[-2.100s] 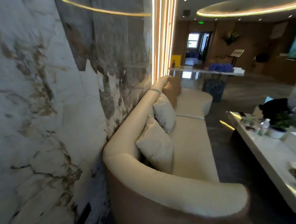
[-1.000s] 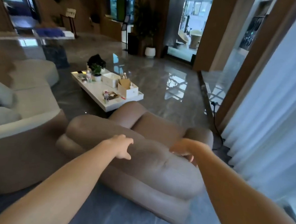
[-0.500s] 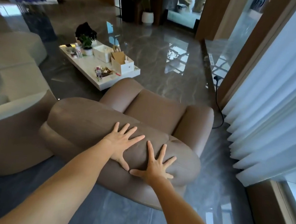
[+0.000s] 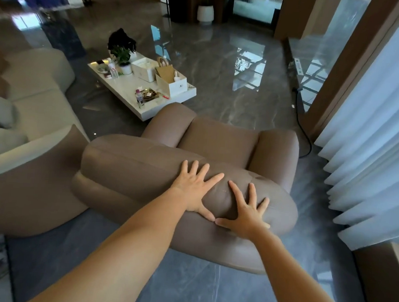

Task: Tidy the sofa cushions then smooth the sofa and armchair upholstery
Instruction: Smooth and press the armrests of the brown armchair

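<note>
One armchair, smooth taupe leather, rounded padded backrest. Two hands, left hand and right hand: each grip spread flat on backrest, thumbs nearly touching.

Matt brown leather-like upholstery on the armchair, smooth, faintly creased near the bare left hand and right hand. Cream cloth on the sofa. Glossy grey marble floor, mirror-bright. Glossy white worktop. Sheer white fabric curtain. Brown paper bag.
</note>
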Demonstrator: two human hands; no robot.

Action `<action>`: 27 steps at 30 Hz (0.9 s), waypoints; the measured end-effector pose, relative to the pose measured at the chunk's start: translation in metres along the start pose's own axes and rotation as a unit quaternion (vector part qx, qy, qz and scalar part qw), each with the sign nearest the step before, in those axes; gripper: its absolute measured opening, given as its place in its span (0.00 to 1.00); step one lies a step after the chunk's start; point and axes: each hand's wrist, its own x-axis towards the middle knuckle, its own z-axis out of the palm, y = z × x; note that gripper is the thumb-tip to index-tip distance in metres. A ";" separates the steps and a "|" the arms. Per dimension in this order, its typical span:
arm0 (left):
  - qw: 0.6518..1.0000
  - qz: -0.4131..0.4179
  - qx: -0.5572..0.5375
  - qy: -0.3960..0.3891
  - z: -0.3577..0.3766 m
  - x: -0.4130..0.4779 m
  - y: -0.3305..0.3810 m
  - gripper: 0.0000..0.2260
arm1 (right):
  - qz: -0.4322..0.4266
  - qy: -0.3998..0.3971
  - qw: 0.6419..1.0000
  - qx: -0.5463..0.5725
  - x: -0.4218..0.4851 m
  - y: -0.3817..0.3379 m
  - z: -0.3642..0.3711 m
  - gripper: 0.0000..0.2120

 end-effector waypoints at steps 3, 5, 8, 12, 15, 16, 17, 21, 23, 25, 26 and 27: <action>1.000 -0.016 -0.018 0.000 -0.007 0.011 0.027 0.61 | -0.002 -0.007 1.000 -0.014 0.009 0.028 -0.017 0.52; 0.999 -0.022 -0.032 0.000 -0.011 0.017 0.048 0.61 | 0.008 -0.005 1.000 -0.030 0.013 0.044 -0.032 0.54; 0.997 -0.049 -0.063 -0.011 -0.022 0.026 0.084 0.61 | 0.044 0.008 0.997 -0.060 0.018 0.063 -0.056 0.58; 0.963 -0.037 -0.263 0.038 -0.051 0.036 0.135 0.35 | 0.210 0.116 0.969 0.049 -0.009 0.083 -0.075 0.58; 0.902 0.024 -0.424 0.084 -0.079 0.037 0.136 0.17 | 0.249 0.233 0.939 0.048 -0.034 0.085 -0.076 0.41; 0.899 0.031 -0.428 0.087 -0.085 0.035 0.128 0.17 | 0.235 0.257 0.937 0.027 -0.039 0.083 -0.075 0.35; 0.911 0.026 -0.402 0.088 -0.087 0.031 0.117 0.17 | 0.211 0.274 0.938 0.006 -0.042 0.079 -0.076 0.30; 0.964 -0.047 -0.259 0.036 -0.070 -0.007 0.061 0.29 | 0.081 0.265 0.959 -0.063 -0.044 0.031 -0.070 0.19; 0.958 -0.104 -0.268 -0.015 -0.054 -0.038 0.036 0.39 | -0.011 0.234 0.968 -0.090 -0.047 -0.005 -0.056 0.18; 0.943 -0.153 -0.286 -0.070 -0.037 -0.067 0.019 0.49 | -0.095 0.196 0.968 -0.122 -0.052 -0.037 -0.033 0.17; 0.941 -0.165 -0.280 -0.099 -0.027 -0.080 0.012 0.53 | -0.124 0.178 0.966 -0.138 -0.054 -0.049 -0.019 0.18; 0.941 -0.163 -0.265 -0.131 -0.017 -0.087 0.009 0.56 | -0.138 0.159 0.966 -0.152 -0.056 -0.056 -0.006 0.18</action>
